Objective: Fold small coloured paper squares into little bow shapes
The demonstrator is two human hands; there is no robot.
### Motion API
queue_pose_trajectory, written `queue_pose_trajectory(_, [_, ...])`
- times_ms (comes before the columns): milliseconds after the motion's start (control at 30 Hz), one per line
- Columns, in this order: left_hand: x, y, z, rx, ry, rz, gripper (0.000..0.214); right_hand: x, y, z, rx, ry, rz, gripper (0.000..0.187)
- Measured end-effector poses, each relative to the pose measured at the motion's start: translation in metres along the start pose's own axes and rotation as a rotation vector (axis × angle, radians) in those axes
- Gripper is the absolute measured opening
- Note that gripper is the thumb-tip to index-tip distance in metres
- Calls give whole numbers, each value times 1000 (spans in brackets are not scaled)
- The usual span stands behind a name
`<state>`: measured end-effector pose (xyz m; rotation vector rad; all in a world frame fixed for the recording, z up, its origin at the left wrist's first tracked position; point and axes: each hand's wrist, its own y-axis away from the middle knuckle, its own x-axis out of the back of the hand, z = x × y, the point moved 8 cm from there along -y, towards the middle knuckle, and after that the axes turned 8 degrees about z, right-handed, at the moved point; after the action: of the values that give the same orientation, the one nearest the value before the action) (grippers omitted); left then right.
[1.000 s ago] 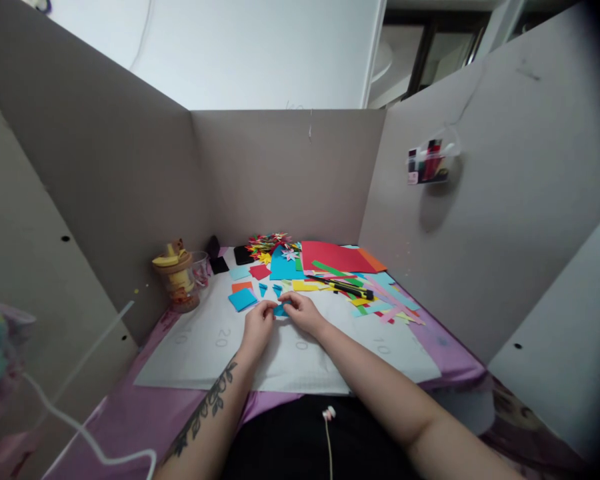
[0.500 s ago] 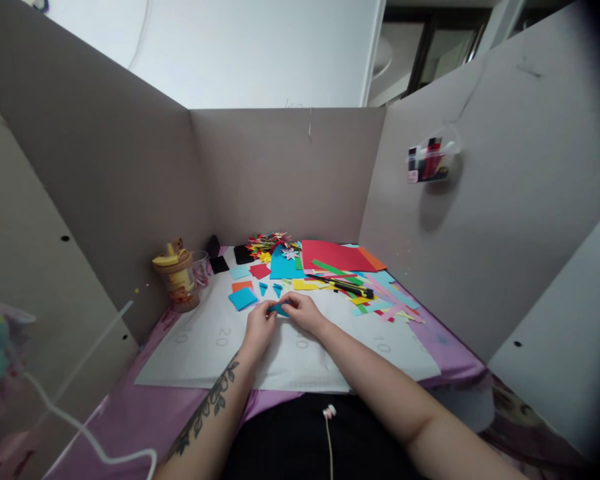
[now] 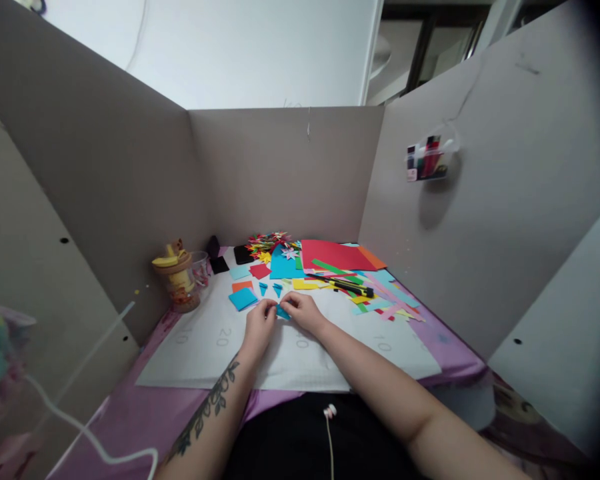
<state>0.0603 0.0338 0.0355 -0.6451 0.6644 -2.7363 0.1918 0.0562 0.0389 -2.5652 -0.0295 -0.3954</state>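
Observation:
A small piece of blue folded paper (image 3: pixel 283 312) is between my hands, over the middle of the white mat (image 3: pixel 200 363). My left hand (image 3: pixel 261 321) has its fingers pinched at the paper's left side. From the right, my right hand (image 3: pixel 303 310) pinches the same paper with thumb and fingers. The fingers cover part of it, so its exact shape is hard to make out. Just beyond lie two small folded blue pieces (image 3: pixel 277 290). Left of them is a stack of square blue paper (image 3: pixel 243 299), with an orange sheet (image 3: pixel 242 286) behind it.
A black and yellow utility knife (image 3: pixel 347 287) lies among coloured paper strips (image 3: pixel 387 303) at right. Red sheets (image 3: pixel 335 255) and a heap of folded paper stars (image 3: pixel 273 241) sit at the back. A lidded cup (image 3: pixel 177 280) stands left. Grey panels (image 3: pixel 285 173) surround the table.
The blue paper has turned and now hangs lower between my fingers, showing more of its surface. My left hand has shifted slightly; the things on the mat stay put.

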Motion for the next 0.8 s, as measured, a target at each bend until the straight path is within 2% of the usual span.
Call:
queue_pose_trajectory(133, [4,-1,-5,62,102,54,15,-2,-2,10,-55,-155,-2,20])
queue_pose_trajectory(300, [2,-1,-6,69,106,39,16,-9,-3,13,-58,-269,-72,26])
queue_pose_trajectory(467, [2,-2,-1,23,68,24,19,-9,-2,10,-57,-265,-87,25])
queue_pose_trajectory(800, [5,-2,1,40,50,44,19,-6,-2,11,-60,-192,-66,19])
